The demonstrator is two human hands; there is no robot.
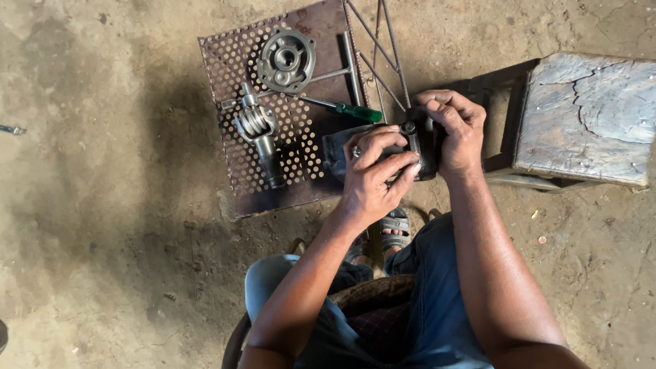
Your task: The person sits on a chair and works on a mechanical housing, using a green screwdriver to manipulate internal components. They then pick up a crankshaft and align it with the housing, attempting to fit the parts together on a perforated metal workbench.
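Observation:
My left hand (374, 174) and my right hand (456, 130) both grip a dark, blocky machine part (418, 147) held above the ground in front of my knees. A ring shows on a left finger. The part is mostly hidden under my fingers. Just to the left lies a rusty perforated metal plate (236, 174) on the dirt. On it rest a round grey cast housing (285, 60), a grey shaft with a worm gear (260, 133) and a green-handled screwdriver (352, 109).
A worn wooden stool (581, 116) stands at the right. Thin metal rods (383, 48) cross above the plate. My sandalled foot (395, 229) shows below my hands. A small metal piece (12, 129) lies at the far left on the dirt floor.

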